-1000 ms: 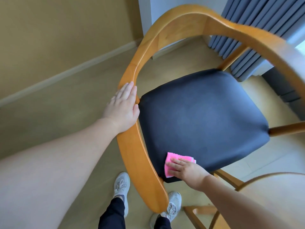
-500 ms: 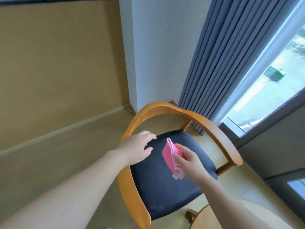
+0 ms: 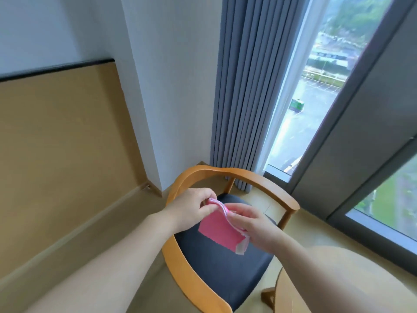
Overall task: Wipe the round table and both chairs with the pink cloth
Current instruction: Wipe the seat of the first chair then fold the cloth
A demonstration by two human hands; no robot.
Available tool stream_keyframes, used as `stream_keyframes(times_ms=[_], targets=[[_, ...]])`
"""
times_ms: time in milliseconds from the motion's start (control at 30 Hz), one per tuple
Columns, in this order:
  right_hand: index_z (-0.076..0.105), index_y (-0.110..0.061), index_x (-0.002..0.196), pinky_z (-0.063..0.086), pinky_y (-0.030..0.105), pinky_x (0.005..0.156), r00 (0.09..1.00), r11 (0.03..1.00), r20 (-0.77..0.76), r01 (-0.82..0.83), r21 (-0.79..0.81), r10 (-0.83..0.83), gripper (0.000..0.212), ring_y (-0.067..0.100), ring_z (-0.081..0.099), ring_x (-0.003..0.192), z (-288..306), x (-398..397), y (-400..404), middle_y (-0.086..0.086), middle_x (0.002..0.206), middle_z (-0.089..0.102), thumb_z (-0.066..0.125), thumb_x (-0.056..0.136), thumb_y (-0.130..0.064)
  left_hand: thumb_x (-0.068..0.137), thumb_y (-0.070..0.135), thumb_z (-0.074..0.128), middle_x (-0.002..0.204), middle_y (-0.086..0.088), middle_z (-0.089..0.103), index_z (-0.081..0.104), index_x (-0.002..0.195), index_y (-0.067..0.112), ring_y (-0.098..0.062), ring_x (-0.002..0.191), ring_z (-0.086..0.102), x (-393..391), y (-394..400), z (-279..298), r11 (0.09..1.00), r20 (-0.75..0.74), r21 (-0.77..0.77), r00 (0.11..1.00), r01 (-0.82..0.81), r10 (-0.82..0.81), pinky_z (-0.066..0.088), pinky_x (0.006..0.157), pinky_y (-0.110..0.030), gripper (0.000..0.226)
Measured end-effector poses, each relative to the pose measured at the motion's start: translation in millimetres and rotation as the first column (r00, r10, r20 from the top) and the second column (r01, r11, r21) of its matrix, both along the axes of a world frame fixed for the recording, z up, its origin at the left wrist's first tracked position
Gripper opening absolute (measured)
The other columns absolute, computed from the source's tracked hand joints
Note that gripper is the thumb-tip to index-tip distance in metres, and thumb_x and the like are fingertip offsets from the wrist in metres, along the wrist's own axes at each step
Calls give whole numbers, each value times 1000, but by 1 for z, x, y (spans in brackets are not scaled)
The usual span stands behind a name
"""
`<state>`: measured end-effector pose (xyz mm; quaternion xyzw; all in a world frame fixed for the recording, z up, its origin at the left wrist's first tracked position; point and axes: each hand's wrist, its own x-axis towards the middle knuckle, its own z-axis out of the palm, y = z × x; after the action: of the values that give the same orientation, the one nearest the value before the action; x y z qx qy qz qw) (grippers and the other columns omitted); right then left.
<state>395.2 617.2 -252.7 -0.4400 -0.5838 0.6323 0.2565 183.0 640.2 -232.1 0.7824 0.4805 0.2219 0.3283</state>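
Note:
The pink cloth (image 3: 220,229) hangs folded in the air above the chair's dark seat (image 3: 225,274). My left hand (image 3: 191,208) pinches its top left corner. My right hand (image 3: 250,224) pinches its top right edge, fingers curled round the fold. The chair (image 3: 255,177) has a curved wooden back and arm rail and stands below my hands, in front of the curtain. A pale arc of the round table (image 3: 281,290) shows at the bottom right, mostly hidden by my right forearm.
A grey curtain (image 3: 243,86) and a tall window (image 3: 316,86) stand behind the chair. A white wall column (image 3: 171,86) and a tan wall panel (image 3: 67,143) lie to the left. Bare floor (image 3: 101,233) runs along the skirting.
My left hand left the chair rail and took the cloth's corner. My right hand lifted the cloth off the seat. The view rose from the seat to the wall and window.

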Motion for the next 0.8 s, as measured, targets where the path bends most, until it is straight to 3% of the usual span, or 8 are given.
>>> stream_keyframes(times_ms=[100, 200, 400, 533, 700, 800], targets=[[66, -32, 115, 51, 34, 82, 991, 992, -33, 128, -17, -129, 36, 27, 63, 104, -2, -21, -19, 5, 110, 67, 54, 89, -53, 91, 51, 51, 76, 22, 59, 57, 88, 41, -1, 74, 57, -23, 2, -10, 999, -9, -6, 999, 52, -52, 42, 56, -14, 12], [66, -30, 116, 53, 39, 87, 977, 977, 10, 215, 16, -215, 33, 26, 63, 106, -10, -44, -38, 3, 111, 67, 60, 89, -48, 90, 55, 50, 78, 25, 58, 53, 87, 48, -4, 77, 58, -41, 6, -18, 992, -16, -11, 991, 129, -130, 40, 53, -10, 8], [72, -20, 100, 55, 37, 80, 857, 888, 241, 457, 49, -455, 24, 20, 68, 89, -23, -69, -75, 4, 90, 72, 53, 97, -35, 91, 49, 53, 89, 14, 63, 57, 91, 42, -11, 86, 62, -47, -4, -36, 943, 48, -183, 961, 278, -274, 50, 58, -17, 9], [73, -14, 97, 50, 24, 72, 845, 892, 310, 451, 23, -435, 28, 11, 61, 75, -29, -62, -93, 2, 81, 67, 49, 100, -29, 90, 42, 53, 80, 9, 65, 61, 84, 34, -8, 78, 62, -37, -15, -56, 933, 117, -247, 964, 262, -240, 53, 68, -27, 12], [71, -18, 93, 51, 32, 68, 779, 870, 424, 490, 50, -463, 25, 14, 61, 74, -57, -48, -101, 10, 90, 68, 51, 98, -32, 91, 43, 54, 83, 12, 64, 60, 89, 35, -8, 80, 61, -29, -25, -87, 893, 164, -343, 955, 290, -247, 47, 62, -19, 11], [71, -25, 91, 49, 27, 68, 789, 886, 464, 464, -19, -403, 20, 10, 61, 73, -82, -43, -105, -3, 81, 69, 52, 95, -29, 92, 37, 57, 83, 10, 64, 61, 87, 33, -8, 78, 61, -26, -34, -115, 875, 160, -409, 965, 258, -210, 48, 60, -18, 8]])
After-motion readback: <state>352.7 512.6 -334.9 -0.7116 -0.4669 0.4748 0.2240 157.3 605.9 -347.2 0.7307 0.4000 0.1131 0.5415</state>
